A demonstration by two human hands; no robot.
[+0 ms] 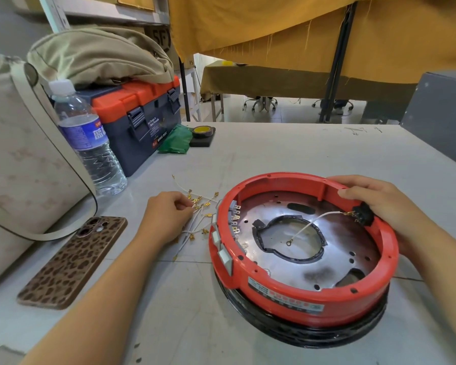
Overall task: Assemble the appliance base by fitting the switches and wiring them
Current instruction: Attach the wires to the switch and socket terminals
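Note:
A round red appliance base (287,288) lies upside down on the table, with a metal plate inside. White rocker switches (224,255) sit in its left wall, their metal terminals showing inside. A black switch (362,213) sits in the right wall. One white wire (308,226) runs from it to a ring terminal at the plate's centre. My right hand (379,201) grips the rim around the black switch. A pile of loose white wires (202,219) with brass terminals lies left of the base. My left hand (169,212) pinches a wire in that pile.
A leopard-print phone (74,262) lies at the left front. A water bottle (90,143), a blue and orange toolbox (140,122), a beige bag (16,167), a green packet (175,140) and a tape roll (202,130) stand behind. A grey box (442,114) is at the right.

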